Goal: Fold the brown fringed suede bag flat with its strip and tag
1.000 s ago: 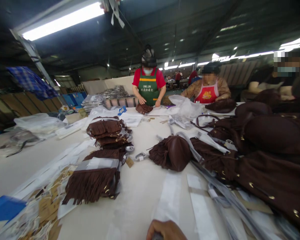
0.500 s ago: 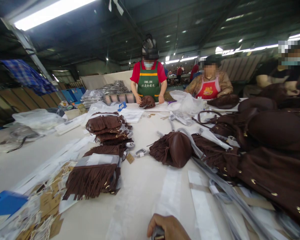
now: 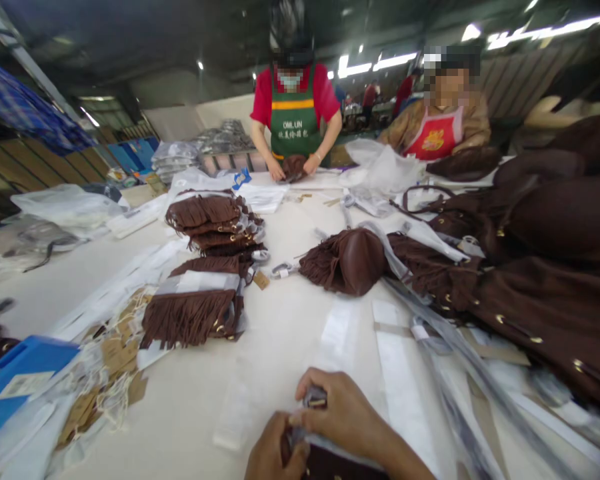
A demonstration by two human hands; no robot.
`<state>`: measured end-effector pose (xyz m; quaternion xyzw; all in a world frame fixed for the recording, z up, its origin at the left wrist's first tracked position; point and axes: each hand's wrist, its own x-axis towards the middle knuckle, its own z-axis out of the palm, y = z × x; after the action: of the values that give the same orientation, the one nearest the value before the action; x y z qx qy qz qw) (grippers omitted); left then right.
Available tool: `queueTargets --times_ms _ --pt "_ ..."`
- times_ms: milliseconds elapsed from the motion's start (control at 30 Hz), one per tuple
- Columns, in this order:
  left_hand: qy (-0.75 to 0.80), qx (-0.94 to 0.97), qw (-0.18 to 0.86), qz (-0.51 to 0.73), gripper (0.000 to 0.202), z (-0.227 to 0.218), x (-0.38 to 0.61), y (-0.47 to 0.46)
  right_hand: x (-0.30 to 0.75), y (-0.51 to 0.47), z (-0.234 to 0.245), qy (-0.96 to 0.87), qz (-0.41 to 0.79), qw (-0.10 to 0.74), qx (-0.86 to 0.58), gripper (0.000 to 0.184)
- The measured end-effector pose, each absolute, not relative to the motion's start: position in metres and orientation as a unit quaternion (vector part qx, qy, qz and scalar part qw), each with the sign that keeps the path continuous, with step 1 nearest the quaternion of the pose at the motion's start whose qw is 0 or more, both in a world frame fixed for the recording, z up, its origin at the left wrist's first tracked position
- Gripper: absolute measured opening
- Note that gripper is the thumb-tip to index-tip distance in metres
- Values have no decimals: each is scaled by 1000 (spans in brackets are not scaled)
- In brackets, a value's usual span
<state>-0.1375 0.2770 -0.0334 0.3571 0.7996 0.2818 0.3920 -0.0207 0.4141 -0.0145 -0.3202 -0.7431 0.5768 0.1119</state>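
At the bottom of the view, my right hand (image 3: 347, 407) curls around a small plastic-wrapped strap (image 3: 314, 398) with a bit of gold metal showing. Close against it, my left hand (image 3: 273, 448) grips the edge of a dark brown bag (image 3: 345, 465), which runs out of the lower frame. Beyond my hands lies a brown fringed bag (image 3: 363, 261) on the pale table (image 3: 290, 320). Left of that are a fringed bag with a white wrapper band (image 3: 190, 317) and a stack of fringed bags (image 3: 205, 213).
Brown bags (image 3: 555, 307) pile up at right, beside plastic-wrapped straps (image 3: 445, 340). Tan tags with strings (image 3: 120, 353) and a blue box (image 3: 27, 373) lie at left. Across the table, a person in a green apron (image 3: 293, 127) handles a brown bag; another wears a red apron (image 3: 435, 133).
My left hand and the dark brown bag have come into view at the bottom. My right hand sits higher in the picture, still around the strap. The camera has tilted down.
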Motion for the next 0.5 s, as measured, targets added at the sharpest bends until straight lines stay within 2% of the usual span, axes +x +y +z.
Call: queueTargets --times_ms 500 --pt "774 398 401 286 22 -30 -142 273 -18 423 -14 -742 573 121 -327 25"
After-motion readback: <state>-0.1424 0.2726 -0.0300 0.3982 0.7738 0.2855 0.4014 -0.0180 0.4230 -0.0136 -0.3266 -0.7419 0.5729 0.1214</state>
